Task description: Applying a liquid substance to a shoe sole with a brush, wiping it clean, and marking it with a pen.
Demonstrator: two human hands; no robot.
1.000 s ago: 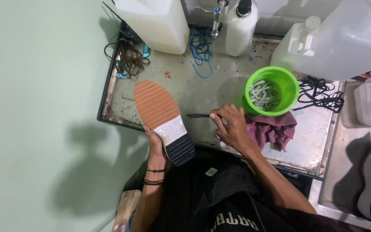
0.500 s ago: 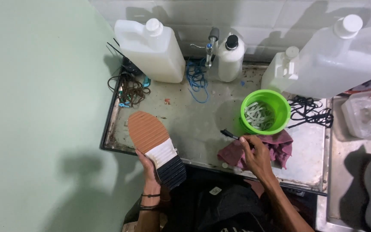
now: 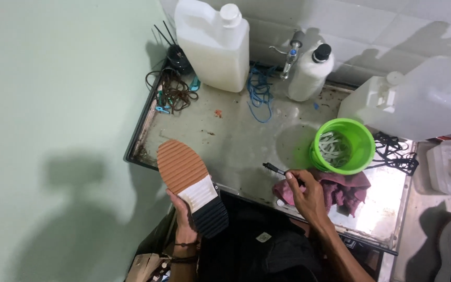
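Head view: your left hand (image 3: 184,209) grips the shoe (image 3: 191,183) sole-up at the tray (image 3: 147,125) edge, fingers wrapped under. Your right hand (image 3: 306,193) pinches a brush (image 3: 277,169) over the rag (image 3: 340,188). Cleaning step; next, the brush needs to reach the sole.

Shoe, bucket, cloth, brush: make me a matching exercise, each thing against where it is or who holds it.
Things:
1. shoe
2. bucket
3. cloth
4. brush

Places:
A. in the right hand
B. in the left hand, sole up
C. on the tray, laces inside
D. on the tray, under the bucket's near edge

Pairs: 1-B, 2-C, 3-D, 4-A
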